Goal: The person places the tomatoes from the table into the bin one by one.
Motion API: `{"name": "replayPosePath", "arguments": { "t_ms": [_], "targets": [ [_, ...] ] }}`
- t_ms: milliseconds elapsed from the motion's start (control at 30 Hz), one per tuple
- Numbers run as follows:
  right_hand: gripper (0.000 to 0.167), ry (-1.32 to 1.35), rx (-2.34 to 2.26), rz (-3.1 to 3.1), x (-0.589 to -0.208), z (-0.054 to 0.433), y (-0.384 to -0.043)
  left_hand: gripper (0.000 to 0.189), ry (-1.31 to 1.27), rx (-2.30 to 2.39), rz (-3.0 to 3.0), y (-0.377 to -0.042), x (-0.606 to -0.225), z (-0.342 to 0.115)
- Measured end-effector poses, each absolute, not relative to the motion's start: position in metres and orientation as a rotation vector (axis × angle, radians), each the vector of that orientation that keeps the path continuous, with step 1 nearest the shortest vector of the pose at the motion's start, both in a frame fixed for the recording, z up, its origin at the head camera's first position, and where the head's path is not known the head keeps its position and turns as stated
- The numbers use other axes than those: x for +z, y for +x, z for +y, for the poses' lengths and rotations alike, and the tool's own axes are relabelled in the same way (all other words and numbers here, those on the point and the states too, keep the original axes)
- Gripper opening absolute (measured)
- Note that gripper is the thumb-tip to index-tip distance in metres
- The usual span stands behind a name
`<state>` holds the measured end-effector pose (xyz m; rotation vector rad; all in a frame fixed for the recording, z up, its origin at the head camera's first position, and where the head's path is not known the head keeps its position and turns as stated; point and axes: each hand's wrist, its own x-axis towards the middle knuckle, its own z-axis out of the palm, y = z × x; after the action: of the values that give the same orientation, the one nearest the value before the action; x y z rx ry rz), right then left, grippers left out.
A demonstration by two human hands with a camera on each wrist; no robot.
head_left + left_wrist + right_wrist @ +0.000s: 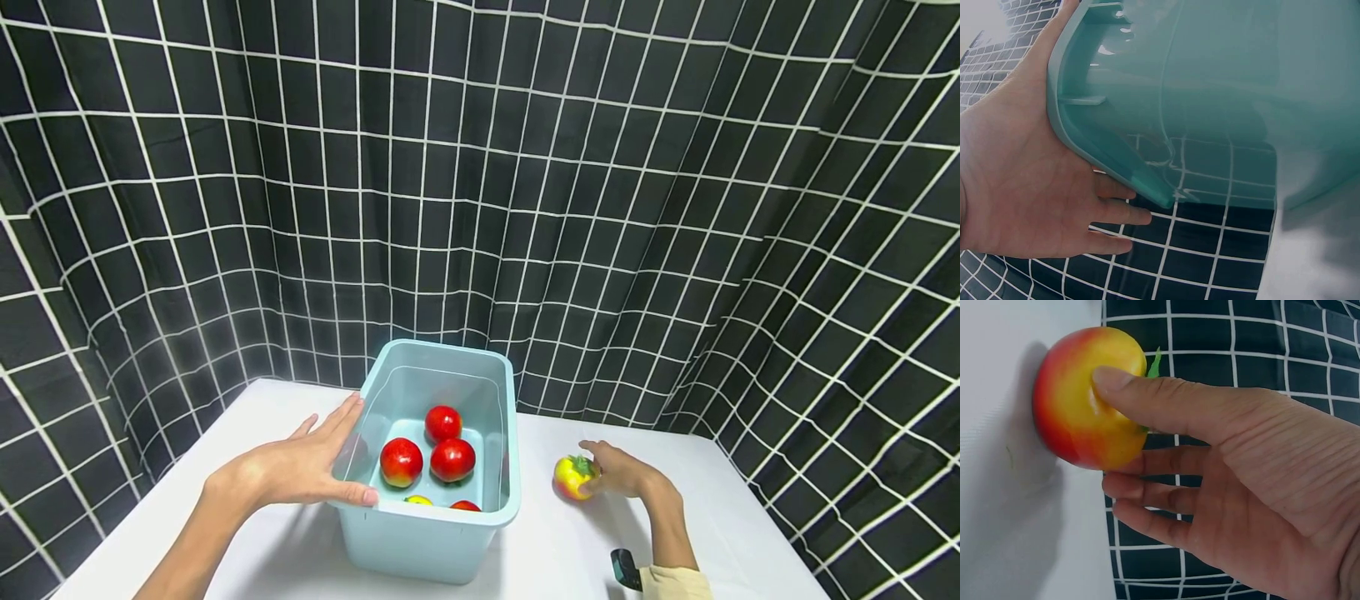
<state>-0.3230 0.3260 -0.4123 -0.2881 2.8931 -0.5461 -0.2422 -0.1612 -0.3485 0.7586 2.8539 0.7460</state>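
Observation:
A yellow-and-red tomato (573, 477) with green leaves on top is at the white table, right of a light blue plastic bin (420, 546). My right hand (621, 471) pinches this tomato; in the right wrist view the thumb presses its near side and the fingers reach behind it, partly hidden. My left hand (311, 462) lies along the bin's left side, thumb over the front rim and fingers straight against the outer wall. Inside the bin lie several round red fruits (452, 460), two of them mostly hidden behind the front rim.
The white table (720, 517) extends to both sides of the bin. Dark cloth with a white grid (450, 167) hangs behind it and along its sides. A dark band (626, 569) is on the right wrist, by a cream sleeve (675, 583).

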Motion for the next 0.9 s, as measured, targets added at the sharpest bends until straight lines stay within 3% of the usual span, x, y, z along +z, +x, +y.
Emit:
{"name": "replayPosePath", "arguments": {
  "t_ms": [367, 900],
  "targets": [
    [0.051, -0.283, -0.561, 2.888, -0.412, 0.329, -0.319, 0.127, 0.762, 0.739, 2.855, -0.243, -0.348, -0.160],
    [0.062, -0.325, -0.576, 3.007, -0.396, 0.323, -0.316, 0.126, 0.763, 0.730, 2.864, -0.242, -0.348, -0.161]
  ]
}}
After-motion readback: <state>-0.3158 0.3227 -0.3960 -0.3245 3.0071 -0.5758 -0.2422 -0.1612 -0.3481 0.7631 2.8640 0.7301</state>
